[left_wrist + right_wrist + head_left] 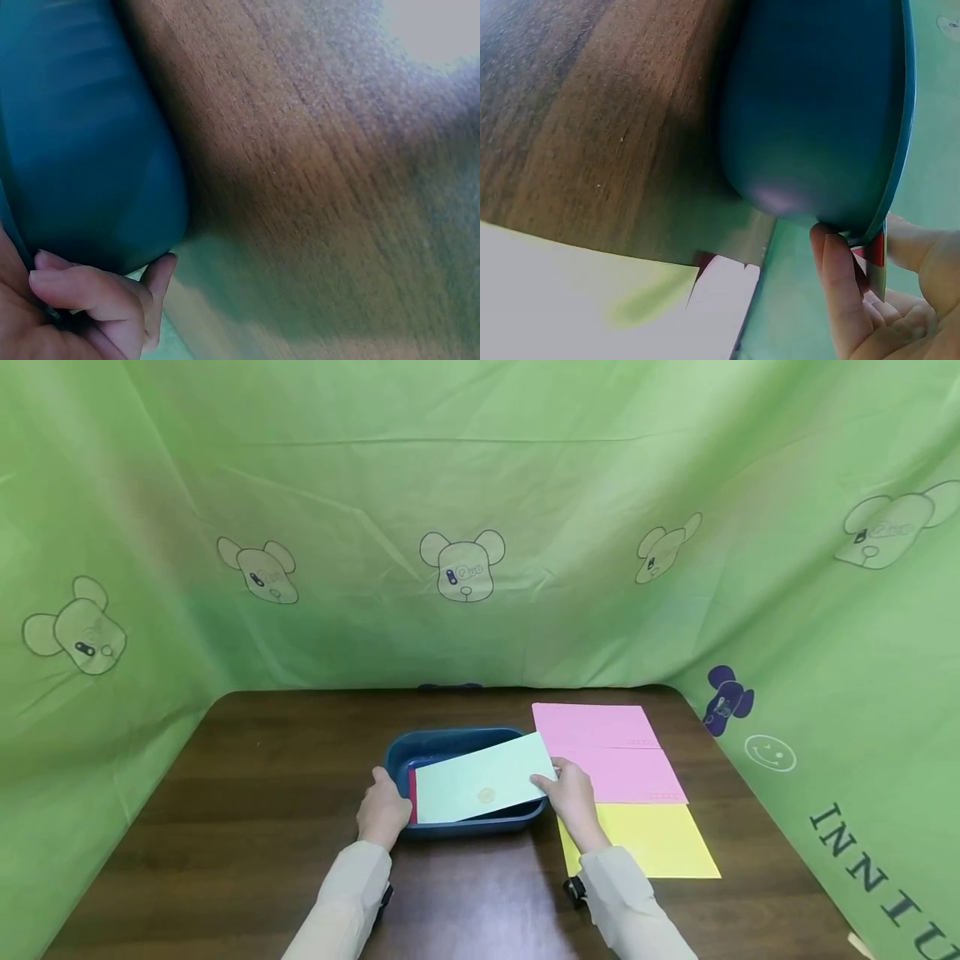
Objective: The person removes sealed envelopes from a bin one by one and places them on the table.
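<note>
A pale green booklet-like piece (476, 781), with a red strip at its left end and a small round gold mark, lies slanted across a blue plastic basin (450, 831). My right hand (570, 797) pinches the booklet's right end at the basin's rim. In the right wrist view, the thumb and fingers of that hand (885, 307) sit on either side of it, fingertips against the basin (810, 127). On the left, my left hand (382, 810) grips the basin's end beside the red strip. Bent fingers (105, 300) touch the basin's outer wall (90, 150) in the left wrist view.
Right of the basin, two pink envelope-like sheets (600, 727) and a yellow sheet (652, 843) lie in a column on the brown wooden table (262, 810). A green curtain (337, 485) with bear-head drawings surrounds the table's back and sides.
</note>
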The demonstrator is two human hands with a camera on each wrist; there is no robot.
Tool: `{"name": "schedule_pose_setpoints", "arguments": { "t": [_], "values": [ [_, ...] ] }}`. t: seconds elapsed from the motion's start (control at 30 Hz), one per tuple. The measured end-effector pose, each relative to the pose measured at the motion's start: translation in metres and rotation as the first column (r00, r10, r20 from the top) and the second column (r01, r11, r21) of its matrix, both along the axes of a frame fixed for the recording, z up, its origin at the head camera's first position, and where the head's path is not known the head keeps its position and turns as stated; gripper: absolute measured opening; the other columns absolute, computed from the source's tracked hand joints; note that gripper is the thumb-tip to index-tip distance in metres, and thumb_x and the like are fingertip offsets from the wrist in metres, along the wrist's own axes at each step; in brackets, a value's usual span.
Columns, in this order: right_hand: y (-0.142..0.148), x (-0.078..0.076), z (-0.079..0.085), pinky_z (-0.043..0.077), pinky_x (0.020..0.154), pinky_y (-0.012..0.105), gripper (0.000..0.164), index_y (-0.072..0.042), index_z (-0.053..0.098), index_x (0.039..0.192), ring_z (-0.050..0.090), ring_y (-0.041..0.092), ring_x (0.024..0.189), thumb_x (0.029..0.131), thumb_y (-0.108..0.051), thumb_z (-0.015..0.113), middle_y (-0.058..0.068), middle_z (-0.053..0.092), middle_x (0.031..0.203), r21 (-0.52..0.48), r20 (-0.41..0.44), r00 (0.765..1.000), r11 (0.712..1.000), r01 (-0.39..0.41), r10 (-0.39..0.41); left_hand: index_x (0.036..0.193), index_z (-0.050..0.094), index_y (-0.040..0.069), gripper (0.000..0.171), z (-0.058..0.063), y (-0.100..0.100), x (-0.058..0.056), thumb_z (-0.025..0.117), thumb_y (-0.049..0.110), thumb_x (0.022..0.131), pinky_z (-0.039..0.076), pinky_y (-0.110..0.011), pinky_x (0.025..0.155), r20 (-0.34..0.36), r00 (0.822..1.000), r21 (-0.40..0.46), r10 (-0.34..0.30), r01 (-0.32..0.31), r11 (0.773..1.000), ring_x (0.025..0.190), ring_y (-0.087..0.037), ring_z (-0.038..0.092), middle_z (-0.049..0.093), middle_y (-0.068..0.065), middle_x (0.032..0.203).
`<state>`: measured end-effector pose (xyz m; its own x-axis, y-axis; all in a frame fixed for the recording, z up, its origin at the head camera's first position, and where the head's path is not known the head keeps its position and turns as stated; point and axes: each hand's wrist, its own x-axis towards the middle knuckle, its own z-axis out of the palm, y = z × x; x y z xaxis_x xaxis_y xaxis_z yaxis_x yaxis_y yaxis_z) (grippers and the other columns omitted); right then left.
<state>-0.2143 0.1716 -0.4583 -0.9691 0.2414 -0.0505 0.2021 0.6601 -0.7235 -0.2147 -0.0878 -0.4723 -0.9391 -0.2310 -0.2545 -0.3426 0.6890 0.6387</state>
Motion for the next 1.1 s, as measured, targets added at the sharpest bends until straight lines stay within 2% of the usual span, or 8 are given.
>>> {"name": "schedule_pose_setpoints", "arguments": {
  "t": [0.27, 0.37, 0.47, 0.6, 0.67, 0.77, 0.93, 1.1],
  "values": [
    [0.002, -0.003, 0.001, 0.05, 0.089, 0.051, 0.046, 0.01, 0.056, 0.122, 0.06, 0.042, 0.108, 0.085, -0.015, 0.069, 0.031, 0.062, 0.116, 0.044, -0.021, 0.999, 0.998, -0.034, 0.035, 0.125, 0.033, -0.008, 0.05, 0.001, -0.001, -0.002, 0.059, 0.008, 0.085, 0.052, -0.05, 0.071, -0.039, 0.999, -0.049, -0.015, 0.014, 0.999, 0.078, -0.037, 0.062, 0.062, -0.028, 0.097],
    [0.007, -0.005, 0.001, 0.051, 0.085, 0.048, 0.046, 0.011, 0.056, 0.12, 0.061, 0.041, 0.103, 0.085, -0.016, 0.069, 0.031, 0.063, 0.113, 0.011, -0.001, 0.999, 0.999, -0.05, 0.05, 0.126, 0.033, -0.008, 0.051, 0.0, 0.001, -0.003, 0.059, 0.008, 0.085, 0.052, -0.051, 0.071, -0.048, 0.999, -0.048, -0.012, 0.01, 0.999, 0.078, -0.036, 0.062, 0.062, -0.028, 0.097],
    [0.014, -0.007, -0.001, 0.054, 0.077, 0.041, 0.047, 0.014, 0.053, 0.121, 0.064, 0.034, 0.09, 0.086, -0.014, 0.067, 0.031, 0.062, 0.109, -0.114, 0.051, 0.997, 0.992, -0.06, 0.066, 0.129, 0.032, -0.007, 0.055, 0.0, 0.005, -0.003, 0.062, 0.008, 0.084, 0.053, -0.053, 0.076, -0.046, 0.999, -0.023, -0.004, 0.003, 1.0, 0.082, -0.037, 0.062, 0.061, -0.029, 0.103],
    [0.018, -0.008, -0.003, 0.055, 0.065, 0.03, 0.044, 0.016, 0.052, 0.12, 0.061, 0.017, 0.072, 0.087, -0.009, 0.065, 0.029, 0.062, 0.103, -0.253, 0.088, 0.993, 0.966, -0.055, 0.08, 0.131, 0.031, -0.007, 0.06, -0.001, 0.007, -0.003, 0.064, 0.008, 0.084, 0.053, -0.054, 0.081, -0.038, 0.999, -0.009, 0.005, -0.005, 1.0, 0.087, -0.039, 0.062, 0.059, -0.03, 0.109],
    [0.017, -0.009, -0.004, 0.055, 0.064, 0.028, 0.042, 0.016, 0.053, 0.119, 0.059, 0.013, 0.071, 0.086, -0.009, 0.066, 0.029, 0.063, 0.103, -0.258, 0.087, 0.993, 0.964, -0.056, 0.081, 0.132, 0.031, -0.007, 0.06, -0.002, 0.007, -0.002, 0.064, 0.008, 0.084, 0.053, -0.055, 0.081, -0.036, 0.999, -0.012, 0.008, -0.009, 1.0, 0.087, -0.039, 0.062, 0.059, -0.03, 0.11],
    [0.015, -0.01, -0.005, 0.053, 0.063, 0.027, 0.046, 0.014, 0.05, 0.122, 0.059, 0.015, 0.072, 0.086, -0.008, 0.066, 0.03, 0.062, 0.103, -0.251, 0.078, 0.995, 0.967, -0.046, 0.068, 0.131, 0.031, -0.007, 0.059, -0.002, 0.006, -0.002, 0.064, 0.008, 0.084, 0.053, -0.055, 0.081, -0.037, 0.999, -0.01, 0.011, -0.012, 1.0, 0.087, -0.039, 0.062, 0.059, -0.03, 0.109],
    [0.011, -0.011, -0.005, 0.048, 0.065, 0.026, 0.06, 0.012, 0.039, 0.134, 0.061, 0.027, 0.082, 0.085, -0.007, 0.067, 0.032, 0.059, 0.107, -0.236, 0.072, 0.997, 0.972, -0.021, 0.039, 0.131, 0.031, -0.007, 0.058, -0.003, 0.004, -0.003, 0.062, 0.009, 0.084, 0.052, -0.055, 0.08, -0.045, 0.999, -0.025, 0.01, -0.011, 1.0, 0.086, -0.039, 0.062, 0.06, -0.03, 0.105],
    [0.007, -0.012, -0.006, 0.05, 0.07, 0.028, 0.054, 0.014, 0.044, 0.13, 0.061, 0.032, 0.089, 0.085, -0.006, 0.066, 0.033, 0.058, 0.112, -0.236, 0.073, 0.997, 0.972, -0.01, 0.028, 0.133, 0.03, -0.008, 0.06, -0.003, 0.003, -0.002, 0.061, 0.009, 0.085, 0.051, -0.056, 0.082, -0.04, 0.999, -0.029, 0.014, -0.015, 0.999, 0.089, -0.04, 0.061, 0.06, -0.031, 0.108]
  ]
}}
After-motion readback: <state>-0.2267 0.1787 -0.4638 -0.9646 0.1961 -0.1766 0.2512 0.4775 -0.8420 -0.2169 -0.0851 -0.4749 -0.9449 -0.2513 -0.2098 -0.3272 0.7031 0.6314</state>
